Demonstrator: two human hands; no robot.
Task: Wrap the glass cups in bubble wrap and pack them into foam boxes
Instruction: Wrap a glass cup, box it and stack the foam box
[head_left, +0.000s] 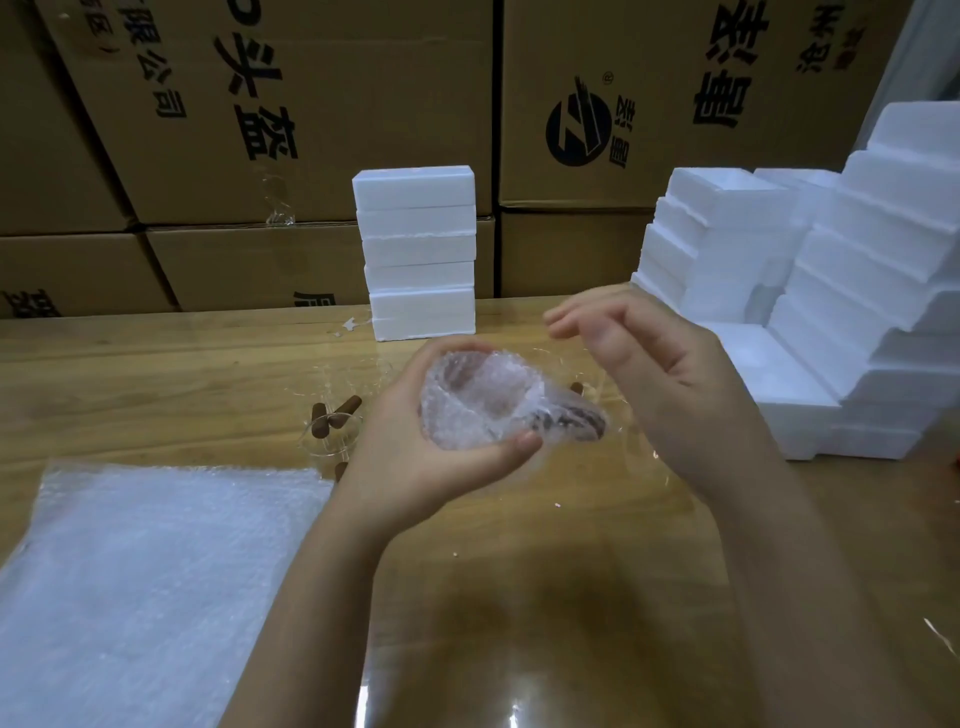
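Observation:
My left hand (415, 452) grips a glass cup wrapped in bubble wrap (483, 402) above the middle of the wooden table (156, 379), fingers and thumb curled round the bundle. A brown part shows through the wrap at its right end. My right hand (654, 379) hovers just right of the bundle with loosely curled fingers and holds nothing. A stack of bubble wrap sheets (156, 561) lies at the near left. Clear glass cups with brown handles (332, 421) stand left of my left hand. Closed foam boxes (418, 249) are stacked behind.
A large pile of white foam boxes and lids (831, 291) fills the table's right side. Brown cardboard cartons (291, 104) with printed black characters form a wall behind the table. A clear plastic film (519, 649) covers the near tabletop.

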